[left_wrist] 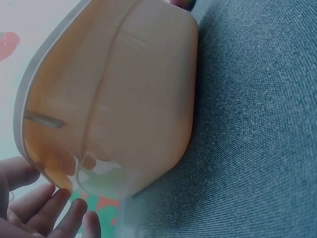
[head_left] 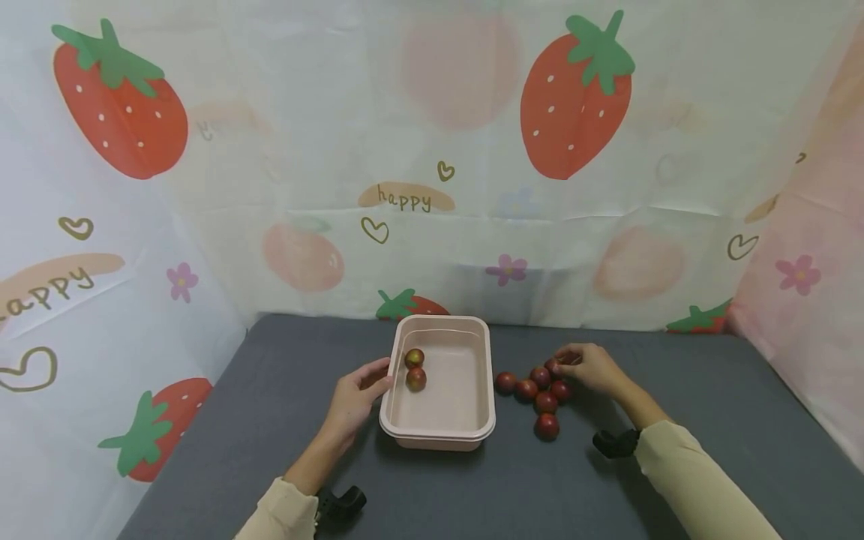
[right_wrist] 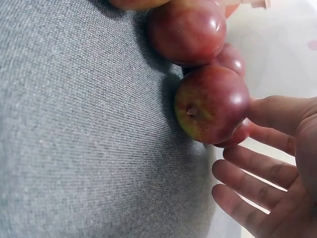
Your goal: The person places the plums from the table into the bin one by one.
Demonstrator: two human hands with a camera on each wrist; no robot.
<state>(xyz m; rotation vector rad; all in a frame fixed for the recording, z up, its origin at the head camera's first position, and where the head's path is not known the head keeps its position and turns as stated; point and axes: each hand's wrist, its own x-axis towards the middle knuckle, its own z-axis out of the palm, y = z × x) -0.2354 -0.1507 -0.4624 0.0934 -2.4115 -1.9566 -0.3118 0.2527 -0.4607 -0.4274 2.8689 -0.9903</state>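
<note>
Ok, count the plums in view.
9: two plums inside the pink plastic container, at its left; seven plums to its right, the farthest at the right hand. More may hide behind that hand.

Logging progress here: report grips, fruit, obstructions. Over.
Left grip touching tray. Right grip at farthest loose fruit, pinch unclear. Two fruits in tray, seven outside. Neighbouring fruits crowd right grip.
</note>
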